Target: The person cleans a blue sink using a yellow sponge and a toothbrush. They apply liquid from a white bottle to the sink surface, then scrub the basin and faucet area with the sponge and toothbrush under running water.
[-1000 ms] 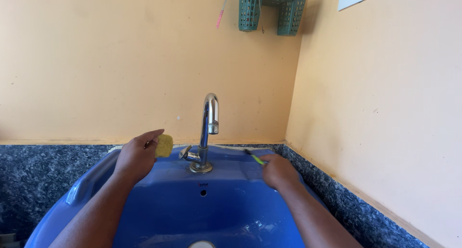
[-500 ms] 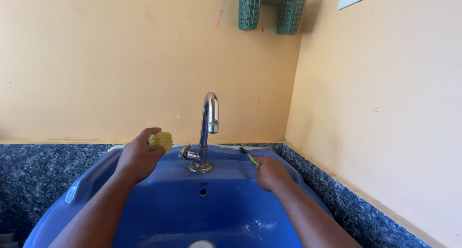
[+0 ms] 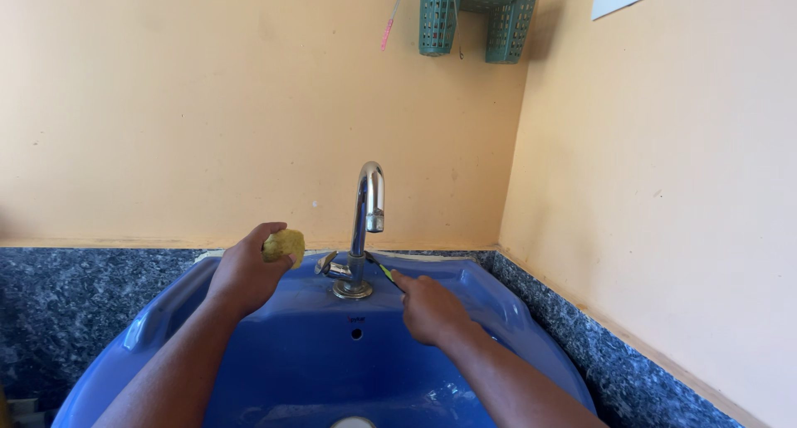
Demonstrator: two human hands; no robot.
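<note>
My left hand (image 3: 247,272) is closed around a yellow sponge (image 3: 285,246), held above the back left ledge of the blue sink (image 3: 465,283). My right hand (image 3: 429,308) grips a thin green-handled brush (image 3: 383,270), whose tip reaches the base of the chrome tap (image 3: 365,220) on its right side. The tap stands at the middle of the sink's back ledge, with its lever (image 3: 325,264) pointing left towards the sponge.
A dark speckled stone counter (image 3: 75,299) surrounds the sink and meets orange walls behind and on the right. Green plastic baskets (image 3: 475,13) hang high on the back wall, with a pink stick (image 3: 390,21) beside them. The overflow hole (image 3: 356,333) sits below the tap.
My right hand has moved left along the back ledge, bringing the brush tip up to the tap's base. My left hand has closed round the sponge and stayed in place.
</note>
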